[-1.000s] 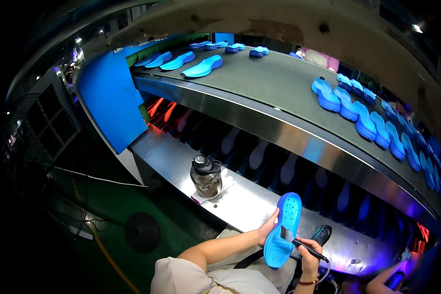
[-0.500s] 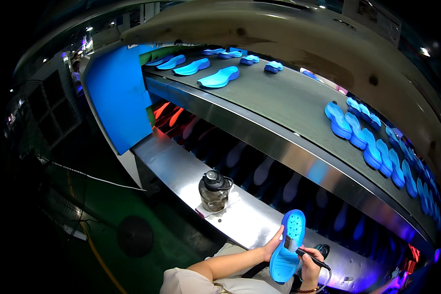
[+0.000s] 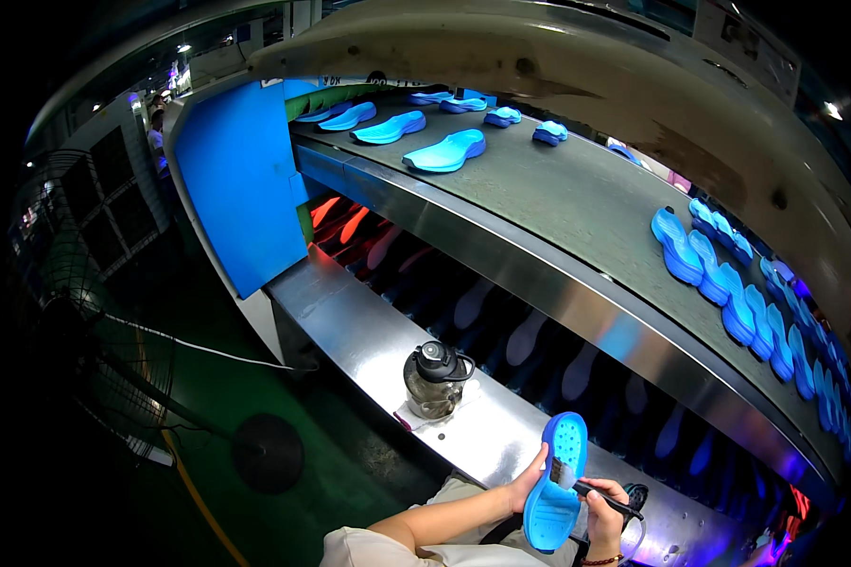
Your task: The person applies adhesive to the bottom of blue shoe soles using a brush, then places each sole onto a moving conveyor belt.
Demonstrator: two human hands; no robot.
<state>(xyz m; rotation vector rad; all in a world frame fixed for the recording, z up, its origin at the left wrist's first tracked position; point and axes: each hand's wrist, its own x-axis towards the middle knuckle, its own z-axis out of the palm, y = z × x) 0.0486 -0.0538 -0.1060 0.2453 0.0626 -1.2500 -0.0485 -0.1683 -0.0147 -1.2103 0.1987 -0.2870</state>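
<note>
My left hand (image 3: 528, 483) is closed on the side edge of a blue shoe sole (image 3: 550, 518), which is tilted up in front of my lap. Small round holes dot the upper part of the sole. In my right hand (image 3: 605, 518) is a brush (image 3: 598, 495) with a black handle, gripped between the fingers. Its pale bristles rest against the middle of the sole. A thin cord or tube runs down from the back end of the handle.
Beyond my hands stands a dark-lidded water jug (image 3: 434, 383) on a metal ledge (image 3: 350, 317). Above it, a conveyor belt (image 3: 558, 208) carries several blue soles (image 3: 449, 151), with tight rows at right (image 3: 676, 248). A floor fan (image 3: 267, 454) stands at left.
The whole scene has shifted a little to the right in the picture. Both hands keep their hold on the sole and brush, and the bristles remain near the sole's middle.
</note>
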